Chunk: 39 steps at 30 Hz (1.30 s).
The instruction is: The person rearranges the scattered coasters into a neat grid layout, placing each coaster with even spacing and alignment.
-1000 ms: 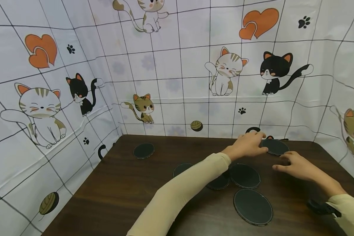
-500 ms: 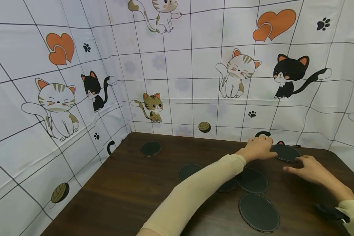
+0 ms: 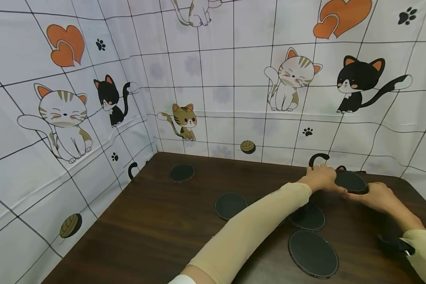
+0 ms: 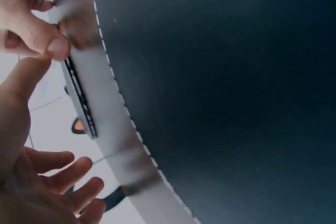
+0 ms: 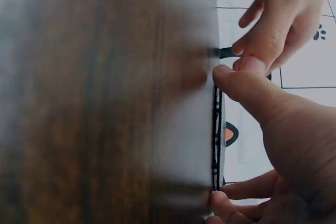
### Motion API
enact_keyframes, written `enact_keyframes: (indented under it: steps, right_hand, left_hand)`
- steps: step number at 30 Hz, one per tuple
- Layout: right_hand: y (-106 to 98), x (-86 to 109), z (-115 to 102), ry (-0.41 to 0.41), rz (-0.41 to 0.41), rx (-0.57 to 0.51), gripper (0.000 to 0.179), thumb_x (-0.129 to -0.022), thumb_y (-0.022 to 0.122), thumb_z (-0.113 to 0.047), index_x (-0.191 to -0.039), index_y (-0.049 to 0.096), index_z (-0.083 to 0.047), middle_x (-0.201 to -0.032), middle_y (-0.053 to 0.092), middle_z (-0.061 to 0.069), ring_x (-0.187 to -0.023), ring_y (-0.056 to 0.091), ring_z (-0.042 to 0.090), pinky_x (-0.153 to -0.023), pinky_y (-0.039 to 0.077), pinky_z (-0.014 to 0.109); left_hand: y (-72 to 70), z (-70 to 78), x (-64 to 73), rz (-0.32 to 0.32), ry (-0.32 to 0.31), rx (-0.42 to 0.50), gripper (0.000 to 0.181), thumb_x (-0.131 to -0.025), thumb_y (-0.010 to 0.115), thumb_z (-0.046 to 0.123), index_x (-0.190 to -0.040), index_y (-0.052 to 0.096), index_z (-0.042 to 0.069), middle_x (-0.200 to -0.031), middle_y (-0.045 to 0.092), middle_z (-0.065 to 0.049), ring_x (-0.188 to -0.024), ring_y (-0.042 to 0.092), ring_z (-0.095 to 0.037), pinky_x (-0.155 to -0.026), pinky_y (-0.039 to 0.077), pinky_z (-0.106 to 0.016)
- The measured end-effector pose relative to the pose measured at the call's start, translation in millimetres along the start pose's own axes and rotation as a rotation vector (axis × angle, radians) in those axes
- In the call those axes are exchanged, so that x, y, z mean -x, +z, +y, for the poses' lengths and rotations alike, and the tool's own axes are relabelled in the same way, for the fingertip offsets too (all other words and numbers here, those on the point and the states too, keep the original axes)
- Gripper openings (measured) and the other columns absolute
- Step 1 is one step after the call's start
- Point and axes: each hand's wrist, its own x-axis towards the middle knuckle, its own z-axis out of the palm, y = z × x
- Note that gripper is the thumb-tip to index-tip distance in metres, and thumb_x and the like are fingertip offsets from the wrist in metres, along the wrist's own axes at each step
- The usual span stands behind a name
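Observation:
At the table's far right, a dark round coaster (image 3: 351, 182) with a stitched edge lies between the two hands. My right hand (image 3: 380, 195) holds it from the right, thumb at the near rim and fingers round the far side. In the right wrist view its edge (image 5: 216, 140) runs from the right thumb to the fingertips. My left hand (image 3: 321, 179) curves loosely beside the coaster's left side. Its fingers (image 4: 79, 171) are spread and relaxed in the left wrist view, and the left thumb meets the right thumb in front of the coaster.
Other coasters lie on the brown table (image 3: 135, 228): one far left (image 3: 182, 172), one mid-table (image 3: 230, 205), one under the left forearm (image 3: 307, 216) and one nearer (image 3: 313, 253). Another is mostly hidden by the left sleeve (image 3: 248, 236). A cat-print curtain (image 3: 216, 79) borders the table.
Both hands have closed in from either side of the far right coaster until the thumbs meet. The right hand has taken hold of its rim. The head view has shifted right.

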Motion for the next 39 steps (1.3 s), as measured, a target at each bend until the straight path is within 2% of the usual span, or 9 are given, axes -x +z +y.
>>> enact_keyframes:
  steps: [3, 8, 11, 15, 20, 27, 39]
  right_hand:
    - [-2, -1.4, 0, 0.031, -0.018, -0.028, 0.079, -0.080, 0.064, -0.055, -0.094, 0.053, 0.022, -0.075, 0.056, 0.022, -0.063, 0.052, 0.029, -0.052, 0.043, 0.040]
    - [-1, -1.5, 5, 0.049, -0.014, -0.065, 0.076, -0.079, 0.065, -0.055, -0.091, 0.055, 0.020, -0.074, 0.057, 0.020, -0.062, 0.050, 0.025, -0.051, 0.041, 0.035]
    - [1, 0.4, 14, 0.036, 0.001, -0.072, 0.076, -0.080, 0.065, -0.052, -0.095, 0.054, 0.022, -0.078, 0.058, 0.024, -0.065, 0.053, 0.027, -0.052, 0.043, 0.037]
    - [2, 3.3, 25, 0.028, 0.011, -0.078, 0.081, -0.082, 0.065, -0.051, -0.103, 0.049, 0.026, -0.090, 0.054, 0.038, -0.074, 0.057, 0.040, -0.058, 0.046, 0.044]
    - [1, 0.9, 30, 0.033, -0.005, -0.091, 0.089, -0.083, 0.062, -0.051, -0.111, 0.041, 0.030, -0.108, 0.043, 0.047, -0.092, 0.049, 0.056, -0.067, 0.044, 0.054]
    - [-5, -10.8, 30, 0.008, -0.007, -0.106, 0.087, -0.085, 0.061, -0.050, -0.116, 0.040, 0.028, -0.112, 0.042, 0.046, -0.096, 0.046, 0.057, -0.072, 0.042, 0.057]
    - [-4, -8.5, 32, 0.004, 0.008, -0.134, 0.086, -0.082, 0.064, -0.050, -0.116, 0.042, 0.026, -0.112, 0.043, 0.044, -0.097, 0.045, 0.056, -0.073, 0.040, 0.058]
  left_hand:
    - [-0.6, -4.2, -2.8, -0.005, -0.025, -0.003, 0.058, -0.067, 0.056, 0.076, -0.113, 0.053, 0.042, -0.117, 0.041, 0.014, -0.111, 0.039, -0.010, -0.095, 0.027, -0.037]
    - [-1.4, -10.8, -1.9, -0.021, -0.069, 0.012, 0.052, -0.067, 0.059, 0.074, -0.107, 0.055, 0.042, -0.126, 0.036, 0.014, -0.114, 0.035, -0.012, -0.096, 0.024, -0.036]
    - [-0.9, -9.6, -0.7, -0.036, -0.069, 0.024, 0.050, -0.068, 0.059, 0.073, -0.107, 0.054, 0.042, -0.130, 0.032, 0.014, -0.117, 0.033, -0.011, -0.098, 0.022, -0.035]
    - [1.3, -5.7, -2.0, -0.040, -0.059, 0.015, 0.048, -0.070, 0.059, 0.072, -0.107, 0.053, 0.042, -0.130, 0.032, 0.013, -0.118, 0.033, -0.012, -0.099, 0.021, -0.035]
    - [2.0, -7.4, -8.9, -0.036, -0.055, 0.011, 0.045, -0.070, 0.060, 0.070, -0.104, 0.054, 0.040, -0.126, 0.035, 0.012, -0.115, 0.035, -0.013, -0.097, 0.023, -0.035]
    - [1.7, -11.8, -19.6, -0.024, -0.054, 0.003, 0.045, -0.073, 0.060, 0.068, -0.108, 0.055, 0.040, -0.133, 0.032, 0.011, -0.118, 0.033, -0.015, -0.098, 0.022, -0.036]
    - [6.1, -3.7, -29.5, 0.001, -0.029, -0.009, 0.048, -0.073, 0.060, 0.067, -0.111, 0.056, 0.038, -0.128, 0.037, 0.009, -0.116, 0.035, -0.015, -0.095, 0.026, -0.037]
